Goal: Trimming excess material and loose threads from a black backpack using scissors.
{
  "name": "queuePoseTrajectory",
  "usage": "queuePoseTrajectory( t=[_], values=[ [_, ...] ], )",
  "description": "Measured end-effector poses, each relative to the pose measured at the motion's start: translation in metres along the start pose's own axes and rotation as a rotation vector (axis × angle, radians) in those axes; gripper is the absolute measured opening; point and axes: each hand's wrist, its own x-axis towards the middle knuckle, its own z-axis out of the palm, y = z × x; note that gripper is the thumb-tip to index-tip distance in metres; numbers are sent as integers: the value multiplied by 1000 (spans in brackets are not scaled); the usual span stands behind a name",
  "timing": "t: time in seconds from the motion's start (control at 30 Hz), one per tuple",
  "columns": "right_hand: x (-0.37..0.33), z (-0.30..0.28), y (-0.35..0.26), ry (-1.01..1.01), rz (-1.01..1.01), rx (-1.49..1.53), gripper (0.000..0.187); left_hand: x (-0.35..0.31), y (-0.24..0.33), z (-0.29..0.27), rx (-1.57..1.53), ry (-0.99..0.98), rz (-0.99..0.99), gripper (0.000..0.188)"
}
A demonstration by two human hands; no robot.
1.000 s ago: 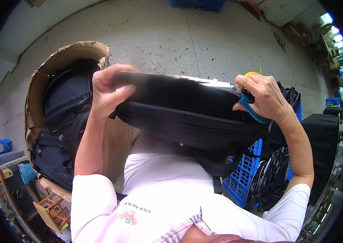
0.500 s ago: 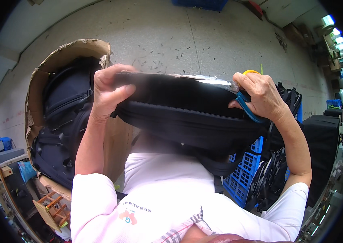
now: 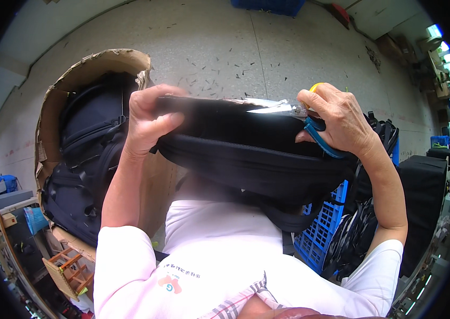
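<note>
So, the black bag (image 3: pixel 257 165) spans mid-frame, the left hand's (image 3: pixel 148 119) grip pinching its upper-left edge, the right hand's (image 3: pixel 339 119) wrapped around scissors (image 3: pixel 317 138) right of centre. Looks like trimming along that rim; the next snip would call for taut fabric.

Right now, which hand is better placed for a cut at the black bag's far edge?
Right, I'd judge: the right hand holds the scissors, their blades at that edge of the black bag. The left hand is occupied, pinching the bag's left end.
</note>
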Motion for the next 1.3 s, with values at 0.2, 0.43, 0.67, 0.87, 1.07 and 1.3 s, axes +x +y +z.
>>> queuePoseTrajectory(
  t=[0.2,0.43,0.67,0.87,1.07,1.3],
  values=[
    [-3,6,4,-7,-36,19,50,-2,-4,-4,16,10,-5,24],
    [6,0,1,9,-64,48,48,-2,-4,-3,-13,-3,-3,25],
    [16,4,-1,19,-100,86,47,-2,-4,-3,-39,-12,26,24],
    [17,7,0,20,-125,91,47,-4,-5,-5,-46,-26,24,23],
    [29,4,-8,34,-132,91,51,-3,-4,-4,-85,-37,67,22],
    [31,10,-6,4,-157,151,49,-5,-10,-10,-140,-93,63,23]
  ],
)
